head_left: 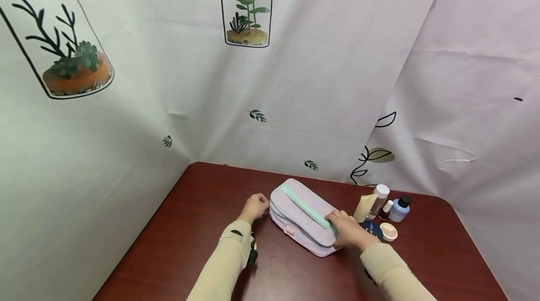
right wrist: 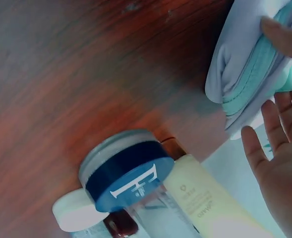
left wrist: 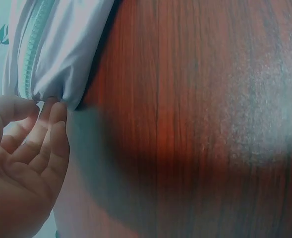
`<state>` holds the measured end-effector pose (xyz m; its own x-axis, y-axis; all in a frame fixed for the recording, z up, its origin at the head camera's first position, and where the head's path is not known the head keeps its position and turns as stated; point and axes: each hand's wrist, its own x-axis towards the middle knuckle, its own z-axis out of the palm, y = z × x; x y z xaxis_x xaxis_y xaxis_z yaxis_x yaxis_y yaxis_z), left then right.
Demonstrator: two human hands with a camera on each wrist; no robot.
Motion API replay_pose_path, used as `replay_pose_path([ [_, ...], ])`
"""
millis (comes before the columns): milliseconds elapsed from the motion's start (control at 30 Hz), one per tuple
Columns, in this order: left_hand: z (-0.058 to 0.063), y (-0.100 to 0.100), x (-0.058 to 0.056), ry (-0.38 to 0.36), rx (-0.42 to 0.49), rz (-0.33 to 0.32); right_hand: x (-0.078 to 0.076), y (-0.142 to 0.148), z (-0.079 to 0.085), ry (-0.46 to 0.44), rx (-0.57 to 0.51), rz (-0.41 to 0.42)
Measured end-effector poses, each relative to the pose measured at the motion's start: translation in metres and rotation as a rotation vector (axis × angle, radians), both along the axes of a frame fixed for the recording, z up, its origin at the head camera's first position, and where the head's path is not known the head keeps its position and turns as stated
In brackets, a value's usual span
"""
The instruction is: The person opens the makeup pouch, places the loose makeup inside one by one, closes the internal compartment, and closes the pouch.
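A lilac cosmetic bag (head_left: 293, 205) with mint trim lies on the dark red table, its zipper (left wrist: 29, 54) closed along the part seen in the left wrist view. My left hand (head_left: 254, 207) pinches the bag's left end beside the zipper, thumb against fingertips. Whether it holds a zipper pull or just fabric is hidden. Over the right end, my right hand (head_left: 348, 231) grips the bag, with the thumb (right wrist: 282, 37) on one side and the fingers on the other. A jar with a dark blue lid (right wrist: 136, 183) stands just right of that hand.
Right of the bag stand a cream tube (head_left: 365, 207), a white-capped bottle (head_left: 381, 191), a small nail polish bottle (head_left: 386, 209) and a blue bottle with a black cap (head_left: 399, 210). A round white pot (head_left: 388, 232) sits in front. Printed cloth walls border the table (head_left: 202, 198).
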<state>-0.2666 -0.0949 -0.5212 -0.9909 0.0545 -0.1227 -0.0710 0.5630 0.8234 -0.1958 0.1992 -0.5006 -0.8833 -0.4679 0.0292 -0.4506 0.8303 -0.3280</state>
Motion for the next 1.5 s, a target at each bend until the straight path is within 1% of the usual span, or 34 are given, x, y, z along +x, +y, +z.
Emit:
replay_pose_path([
  [67, 0.001, 0.0, 0.001, 0.034, -0.019, -0.026, 0.001, 0.0, -0.001, -0.029, -0.024, -0.002],
  [200, 0.002, 0.0, 0.001, 0.061, -0.026, -0.049, 0.003, -0.001, -0.001, -0.062, -0.035, 0.03],
  [333, 0.003, 0.001, 0.002, 0.056, -0.021, -0.061, 0.004, -0.003, 0.0, -0.037, -0.003, 0.075],
  [433, 0.005, 0.002, 0.002, 0.063, -0.019, -0.07, 0.004, -0.005, 0.002, -0.024, 0.008, 0.084],
  [667, 0.007, 0.006, -0.002, 0.057, 0.011, -0.099, 0.0, -0.004, 0.003, -0.023, -0.016, 0.053],
  [800, 0.008, 0.009, -0.004, 0.06, 0.013, -0.102, -0.001, -0.006, 0.003, -0.02, -0.023, 0.033],
  [1067, 0.01, 0.015, 0.001, 0.051, 0.03, -0.12, 0.002, -0.014, 0.001, -0.061, -0.059, -0.043],
  [1267, 0.014, 0.019, 0.003, 0.069, 0.038, -0.137, 0.003, -0.022, -0.001, -0.034, -0.049, -0.038],
  [1500, 0.015, 0.023, 0.003, 0.067, 0.049, -0.145, 0.005, -0.03, 0.002, -0.046, -0.055, -0.063],
])
